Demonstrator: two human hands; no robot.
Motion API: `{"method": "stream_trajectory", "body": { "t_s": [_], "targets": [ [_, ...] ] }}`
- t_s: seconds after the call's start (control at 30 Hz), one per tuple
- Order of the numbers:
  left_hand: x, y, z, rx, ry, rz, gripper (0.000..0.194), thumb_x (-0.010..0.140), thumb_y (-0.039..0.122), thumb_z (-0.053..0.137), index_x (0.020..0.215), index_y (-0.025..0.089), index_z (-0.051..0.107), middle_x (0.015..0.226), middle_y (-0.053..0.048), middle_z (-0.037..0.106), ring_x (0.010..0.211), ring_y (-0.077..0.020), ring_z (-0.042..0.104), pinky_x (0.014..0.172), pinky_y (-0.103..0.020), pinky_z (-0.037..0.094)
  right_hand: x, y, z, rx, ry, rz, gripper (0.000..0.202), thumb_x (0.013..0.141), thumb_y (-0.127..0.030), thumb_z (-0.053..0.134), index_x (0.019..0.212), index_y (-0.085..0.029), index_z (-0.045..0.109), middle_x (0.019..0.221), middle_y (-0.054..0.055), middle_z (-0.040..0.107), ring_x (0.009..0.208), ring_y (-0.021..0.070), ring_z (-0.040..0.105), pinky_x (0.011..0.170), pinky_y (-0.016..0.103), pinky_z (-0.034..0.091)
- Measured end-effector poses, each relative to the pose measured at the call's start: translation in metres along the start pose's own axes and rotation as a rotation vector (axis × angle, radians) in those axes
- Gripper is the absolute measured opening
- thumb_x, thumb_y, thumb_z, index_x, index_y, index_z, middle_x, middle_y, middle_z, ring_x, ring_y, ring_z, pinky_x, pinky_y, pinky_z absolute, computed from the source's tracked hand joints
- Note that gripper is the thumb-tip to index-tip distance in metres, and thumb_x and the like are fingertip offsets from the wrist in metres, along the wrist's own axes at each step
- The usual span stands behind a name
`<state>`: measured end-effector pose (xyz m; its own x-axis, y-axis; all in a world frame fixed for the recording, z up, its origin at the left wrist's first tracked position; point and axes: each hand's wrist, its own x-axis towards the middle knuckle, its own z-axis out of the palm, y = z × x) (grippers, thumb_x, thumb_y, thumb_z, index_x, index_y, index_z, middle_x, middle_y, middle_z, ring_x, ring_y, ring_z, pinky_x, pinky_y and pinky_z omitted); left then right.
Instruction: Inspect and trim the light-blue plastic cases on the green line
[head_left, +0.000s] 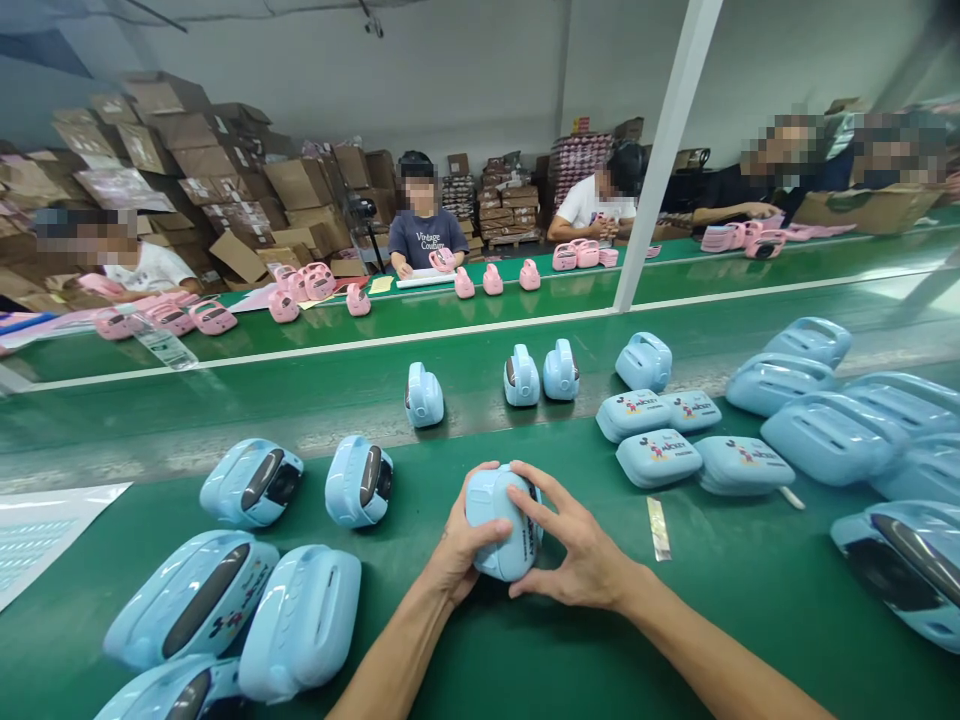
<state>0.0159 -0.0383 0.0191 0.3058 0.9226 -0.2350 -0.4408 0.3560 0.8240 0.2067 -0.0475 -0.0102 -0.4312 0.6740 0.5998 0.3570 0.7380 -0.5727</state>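
In the middle of the view, a light blue plastic speaker housing [495, 500] is held on its end above the green bench. My left hand [461, 550] wraps round its left side, thumb across the near face. On the right, my right hand [574, 545] grips the housing with its fingertips over the top and its thumb at the lower edge. A dark panel and some printing show partly behind my right fingers. Flat light blue covers [658, 458] with a printed cartoon figure lie in stacks to the right. Closest on the left stands a similar housing [358, 482] with a dark window.
More blue housings stand at the left [304, 625] and right [832, 435]. Several sit along the conveyor belt [472, 400]. A foil strip [658, 530] and a printed sheet [45, 535] lie on the bench. Across the belt, people work with pink housings; a white post [667, 150] rises between.
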Motion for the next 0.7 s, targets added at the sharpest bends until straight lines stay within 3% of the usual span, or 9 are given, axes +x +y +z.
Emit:
{"method": "stream_trajectory", "body": {
  "t_s": [0.2, 0.5, 0.7],
  "targets": [
    [-0.003, 0.004, 0.008, 0.060, 0.044, 0.040, 0.080, 0.055, 0.031, 0.095, 0.127, 0.024, 0.060, 0.107, -0.008, 0.073, 0.091, -0.0258, 0.068, 0.080, -0.035, 0.055, 0.004, -0.001, -0.006, -0.037, -0.011, -0.034, 0.101, 0.075, -0.050, 0.085, 0.158, -0.031, 0.033, 0.157, 0.017, 0.044, 0.143, 0.0373, 0.046, 0.114, 0.055, 0.045],
    [-0.007, 0.015, 0.015, 0.170, 0.086, 0.034, 0.072, 0.059, 0.029, 0.093, 0.122, 0.023, 0.058, 0.105, -0.008, 0.074, 0.093, -0.0273, 0.069, 0.083, -0.038, 0.054, 0.007, -0.005, -0.020, -0.052, -0.015, -0.009, 0.098, 0.072, -0.051, 0.087, 0.155, -0.033, 0.039, 0.152, 0.016, 0.049, 0.135, 0.0346, 0.053, 0.108, 0.052, 0.049],
    [-0.007, 0.016, 0.016, 0.182, 0.083, 0.040, 0.071, 0.060, 0.030, 0.092, 0.121, 0.023, 0.057, 0.102, -0.006, 0.073, 0.089, -0.0248, 0.068, 0.079, -0.036, 0.054, 0.006, -0.006, -0.011, -0.017, 0.051, -0.028, 0.104, 0.069, -0.054, 0.088, 0.157, -0.034, 0.035, 0.152, 0.015, 0.050, 0.138, 0.0340, 0.052, 0.112, 0.052, 0.047]
  ]
}}
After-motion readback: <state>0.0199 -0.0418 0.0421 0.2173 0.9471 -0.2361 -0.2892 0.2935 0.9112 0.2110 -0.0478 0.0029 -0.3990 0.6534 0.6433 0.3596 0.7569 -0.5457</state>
